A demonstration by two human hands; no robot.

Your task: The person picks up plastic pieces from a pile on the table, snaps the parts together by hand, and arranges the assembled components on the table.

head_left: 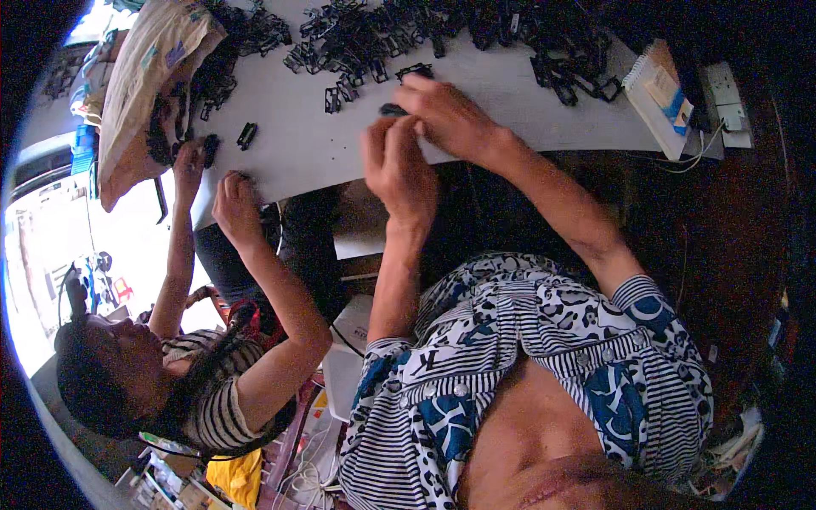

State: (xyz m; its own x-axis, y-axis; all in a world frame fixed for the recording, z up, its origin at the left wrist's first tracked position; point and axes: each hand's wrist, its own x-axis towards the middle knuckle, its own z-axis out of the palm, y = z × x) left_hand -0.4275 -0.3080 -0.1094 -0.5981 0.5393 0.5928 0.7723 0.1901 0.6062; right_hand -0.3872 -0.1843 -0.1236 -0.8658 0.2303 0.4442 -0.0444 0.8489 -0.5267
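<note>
- Left hand (399, 166) and right hand (446, 115) meet with fingers curled in; a small dark part (393, 110) sits between their fingertips. Blur hides how tight the pinch is, and I cannot tell which hand bears it.
- A slip looks the likeliest trouble: the part is small and mostly covered, so a badly placed fingertip could let it go.
- The near edge of the table (289, 93) runs under the left wrist; a part dropped toward the body could go over it.
- A spare (415, 71) lies just beyond the right fingers, where a knuckle could knock it.
- Ahead of the grip is the pile (365, 34) of tangled black frames; a part dropped there might be hard to pick out.
- Left of the grip, a co-worker's hand (238, 204) is well apart, so a clash seems unlikely unless either reaches across.
</note>
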